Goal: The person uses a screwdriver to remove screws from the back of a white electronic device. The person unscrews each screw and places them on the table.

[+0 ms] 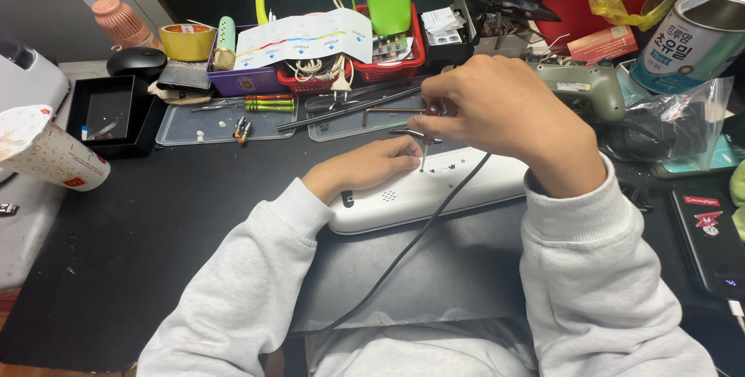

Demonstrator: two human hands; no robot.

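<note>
The left hand (pixel 365 169) lies flat, fingers released, on a long white plastic device (pixel 434 187) at the middle of the black desk mat (pixel 155 229). The right hand (pixel 497 109) pinches a thin metal screwdriver (pixel 424 152) upright, tip on the device – a black cable (pixel 419 233) crosses it. Behind: clear trays (pixel 225 125), a purple box (pixel 244 78), a red basket (pixel 388 66) holding a green cup (pixel 388 3), a folded white leaflet (pixel 303 35) with coloured stripes – a round tin (pixel 687 39) far right

White device (pixel 434 191), black cable (pixel 419 233), green cup (pixel 388 3).
</note>
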